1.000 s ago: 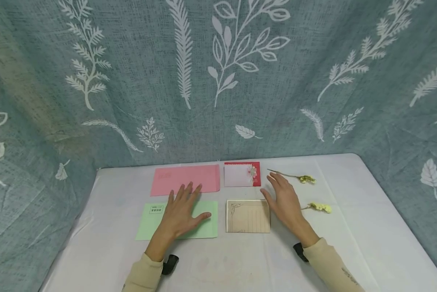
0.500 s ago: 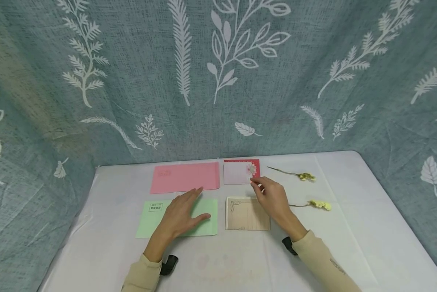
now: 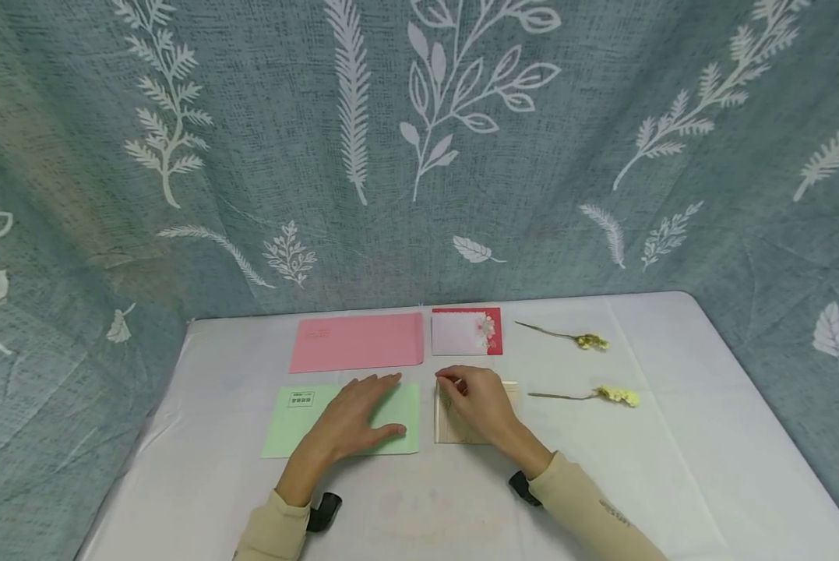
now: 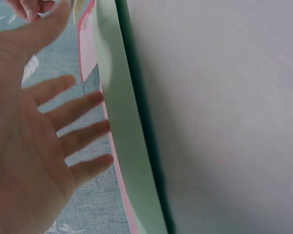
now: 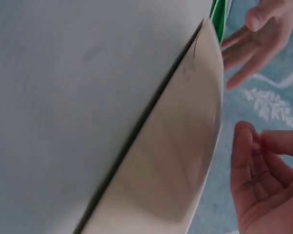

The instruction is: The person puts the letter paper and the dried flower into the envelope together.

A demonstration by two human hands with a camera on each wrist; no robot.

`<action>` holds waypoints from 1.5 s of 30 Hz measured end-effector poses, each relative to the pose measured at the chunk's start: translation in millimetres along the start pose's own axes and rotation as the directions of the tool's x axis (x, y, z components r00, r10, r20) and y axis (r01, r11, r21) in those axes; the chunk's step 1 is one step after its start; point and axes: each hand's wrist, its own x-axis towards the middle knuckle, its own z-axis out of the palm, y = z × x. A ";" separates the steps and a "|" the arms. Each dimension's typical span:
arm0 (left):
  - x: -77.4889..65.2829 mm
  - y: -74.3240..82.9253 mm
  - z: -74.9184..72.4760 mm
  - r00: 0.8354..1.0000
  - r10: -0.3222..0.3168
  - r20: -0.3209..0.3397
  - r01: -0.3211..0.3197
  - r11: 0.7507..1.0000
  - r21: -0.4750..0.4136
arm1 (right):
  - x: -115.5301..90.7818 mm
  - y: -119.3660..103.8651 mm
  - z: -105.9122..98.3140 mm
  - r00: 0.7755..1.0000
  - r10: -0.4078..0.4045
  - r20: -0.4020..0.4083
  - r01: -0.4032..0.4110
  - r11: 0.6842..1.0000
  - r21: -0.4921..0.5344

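Sprig (image 3: pixel 617 396) beside card (image 3: pixel 452 427) half-hidden under right hand (image 3: pixel 485 403), fingertips (image 5: pixel 242 141) together; left hand (image 3: pixel 347 419) spread over green envelope (image 3: pixel 294 427).

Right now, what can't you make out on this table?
- Light-green rectangular paper envelope: middle hidden by the left hand, head view.
- Its black boxed print: too small to read, head view.
- Beige rectangular paper card: much of it hidden by the right hand, head view; one end cut off by the bottom edge, right wrist view.

Left hand (image 3: pixel 350 419) hiding part of green envelope (image 3: pixel 296 427), right hand (image 3: pixel 481 401) part of tan card (image 3: pixel 450 430); 2 sleeves (image 3: pixel 590 506) cut off.
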 end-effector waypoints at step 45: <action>2.1 6.9 4.7 0.991 0.029 0.132 -0.033 0.999 0.029 | -5.0 -15.0 26.8 0.856 0.184 0.483 -0.322 0.921 0.220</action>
